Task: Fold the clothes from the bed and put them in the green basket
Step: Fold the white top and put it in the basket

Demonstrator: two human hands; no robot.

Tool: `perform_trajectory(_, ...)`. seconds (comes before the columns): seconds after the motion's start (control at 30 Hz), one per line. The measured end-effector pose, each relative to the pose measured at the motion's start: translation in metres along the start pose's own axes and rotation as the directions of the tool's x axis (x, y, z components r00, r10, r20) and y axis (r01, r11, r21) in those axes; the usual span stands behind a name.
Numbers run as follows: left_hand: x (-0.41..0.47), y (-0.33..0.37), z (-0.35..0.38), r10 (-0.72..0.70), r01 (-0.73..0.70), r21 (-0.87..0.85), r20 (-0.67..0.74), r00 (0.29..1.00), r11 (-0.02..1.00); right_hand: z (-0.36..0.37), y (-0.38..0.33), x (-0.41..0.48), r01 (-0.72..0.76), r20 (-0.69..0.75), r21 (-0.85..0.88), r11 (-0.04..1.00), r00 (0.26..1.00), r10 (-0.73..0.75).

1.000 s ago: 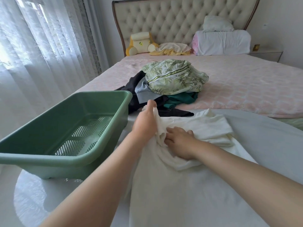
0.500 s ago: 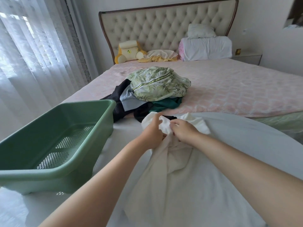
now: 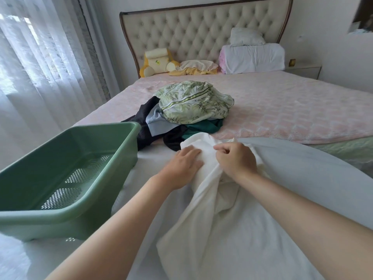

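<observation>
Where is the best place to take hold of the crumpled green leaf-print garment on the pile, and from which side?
Probably pinch the bunched top of the crumpled green leaf-print garment, coming from above. It lies uppermost on the pile of other clothes, so nothing covers it, and its folds offer loose fabric.

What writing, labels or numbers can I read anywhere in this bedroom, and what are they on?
No text here can be read.
Toy: a small yellow tag with dark marks, too small and blurred to read.
Basket, clothes pile, white cloth: no lettering shows.
</observation>
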State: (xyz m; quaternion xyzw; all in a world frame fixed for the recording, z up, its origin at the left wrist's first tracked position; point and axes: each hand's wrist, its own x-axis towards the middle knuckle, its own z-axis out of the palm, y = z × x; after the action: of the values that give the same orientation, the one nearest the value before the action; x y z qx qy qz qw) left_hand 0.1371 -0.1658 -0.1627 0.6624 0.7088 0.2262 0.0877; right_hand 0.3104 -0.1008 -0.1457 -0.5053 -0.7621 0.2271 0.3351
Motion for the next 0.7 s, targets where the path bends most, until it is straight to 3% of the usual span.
perform_trajectory(0.1, 0.0, 0.002, 0.012, -0.072, 0.061, 0.051, 0.239, 0.968, 0.997, 0.004, 0.025, -0.005, 0.062, 0.103, -0.394, 0.917, 0.994, -0.023)
perform_trajectory(0.2, -0.001, -0.001, 0.017, -0.069, 0.058, 0.044, 0.326, 0.943, 0.997, 0.003, 0.029, -0.004, 0.156, 0.189, -0.535, 0.83, 0.98, -0.062)
perform_trajectory(0.3, -0.001, -0.003, 0.013, -0.044, 0.026, 0.059, 0.344, 0.938, 0.998, 0.001, 0.027, -0.002, 0.333, 0.31, -0.468, 0.819, 0.929, -0.201)
perform_trajectory(0.37, 0.001, -0.005, 0.009, -0.039, 0.003, 0.097, 0.364, 0.931, 0.995, -0.002, 0.027, -0.004, 0.36, 0.508, -0.367, 0.858, 0.85, -0.139)
perform_trajectory(0.43, 0.004, -0.008, 0.004, -0.058, -0.012, 0.174, 0.395, 0.917, 0.985, -0.005, 0.026, -0.007, 0.354, 0.618, -0.364, 0.861, 0.784, -0.061)
perform_trajectory(0.57, 0.011, -0.013, -0.016, -0.142, -0.032, 0.358, 0.447, 0.883, 0.933, -0.01, 0.02, -0.011, 0.364, 0.667, -0.309, 0.879, 0.741, -0.072)
perform_trajectory(0.7, 0.009, -0.022, -0.032, -0.096, -0.059, 0.485, 0.29, 0.952, 0.873, 0.005, 0.019, -0.009, 0.333, 0.696, -0.243, 0.911, 0.714, -0.075)
